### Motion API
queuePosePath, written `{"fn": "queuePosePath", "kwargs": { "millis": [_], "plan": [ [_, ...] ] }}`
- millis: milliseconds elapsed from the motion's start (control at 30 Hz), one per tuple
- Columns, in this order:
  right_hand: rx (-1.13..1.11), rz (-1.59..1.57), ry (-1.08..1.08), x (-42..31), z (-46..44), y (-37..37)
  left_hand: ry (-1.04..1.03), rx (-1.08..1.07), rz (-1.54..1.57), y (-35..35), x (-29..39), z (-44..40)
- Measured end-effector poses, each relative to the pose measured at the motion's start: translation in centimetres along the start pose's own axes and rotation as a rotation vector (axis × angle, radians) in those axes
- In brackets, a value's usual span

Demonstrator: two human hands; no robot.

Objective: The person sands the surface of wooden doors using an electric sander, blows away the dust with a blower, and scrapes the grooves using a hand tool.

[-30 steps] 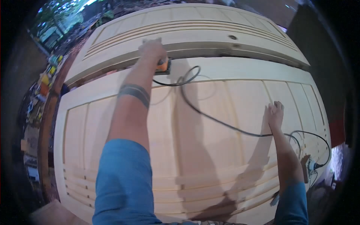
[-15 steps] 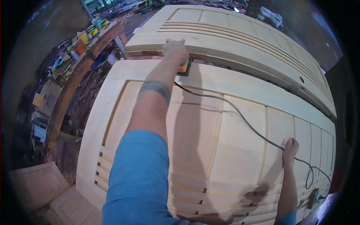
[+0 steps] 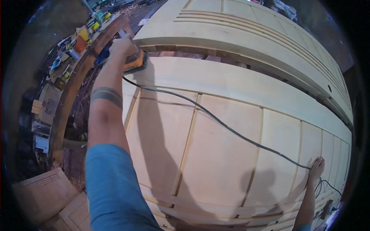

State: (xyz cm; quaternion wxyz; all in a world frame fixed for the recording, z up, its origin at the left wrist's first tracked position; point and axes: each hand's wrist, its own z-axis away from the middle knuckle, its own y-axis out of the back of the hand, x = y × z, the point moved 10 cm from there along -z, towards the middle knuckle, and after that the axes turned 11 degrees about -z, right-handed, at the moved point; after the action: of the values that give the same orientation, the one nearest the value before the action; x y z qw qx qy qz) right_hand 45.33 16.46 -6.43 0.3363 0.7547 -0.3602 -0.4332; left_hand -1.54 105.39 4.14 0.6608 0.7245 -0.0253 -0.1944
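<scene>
My left hand (image 3: 124, 47) is closed over the top of an orange and black power sander (image 3: 135, 61). The sander sits at the far left corner of a pale wooden door panel (image 3: 227, 146), on its flat border. From the sander a dark cable (image 3: 231, 133) runs diagonally across the panel to my right hand (image 3: 317, 166). That hand is closed around the cable, just above the panel's right part. Beyond it, the cable loops loosely near the right edge.
A second pale door (image 3: 246, 42) with long grooves lies just beyond, separated by a narrow gap. On the left stands a wooden bench (image 3: 73, 92) crowded with cans, boxes and bottles. More wooden panels (image 3: 46, 192) lie at lower left.
My left hand has moved the sander left along the panel's far border to its corner. My right hand still grips the cable, now farther right and lower in view. The view has shifted too.
</scene>
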Motion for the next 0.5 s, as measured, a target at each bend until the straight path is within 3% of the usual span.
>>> {"fn": "queuePosePath", "kwargs": {
  "millis": [167,267,300,400,500],
  "plan": [
    [0.015,-0.093,-0.018,1.1,0.1,-0.1,0.092,-0.042,-0.038,-0.8,-5.6,-0.7],
    [-0.009,-0.048,-0.004,3.0,-0.5,-0.5,0.316,-0.017,0.012,-2.0,-10.1,-0.9],
    [-0.007,-0.038,-0.008,2.5,-0.4,-0.3,0.339,-0.024,-0.023,-4.9,-12.8,-4.6],
    [0.03,-0.022,0.028,2.5,-0.4,-0.2,0.179,-0.023,0.121,-3.0,-9.2,-1.6],
    [0.013,0.027,-0.023,2.3,-0.3,-0.2,-0.093,0.113,-0.018,0.0,-3.1,0.9]
  ]
}}
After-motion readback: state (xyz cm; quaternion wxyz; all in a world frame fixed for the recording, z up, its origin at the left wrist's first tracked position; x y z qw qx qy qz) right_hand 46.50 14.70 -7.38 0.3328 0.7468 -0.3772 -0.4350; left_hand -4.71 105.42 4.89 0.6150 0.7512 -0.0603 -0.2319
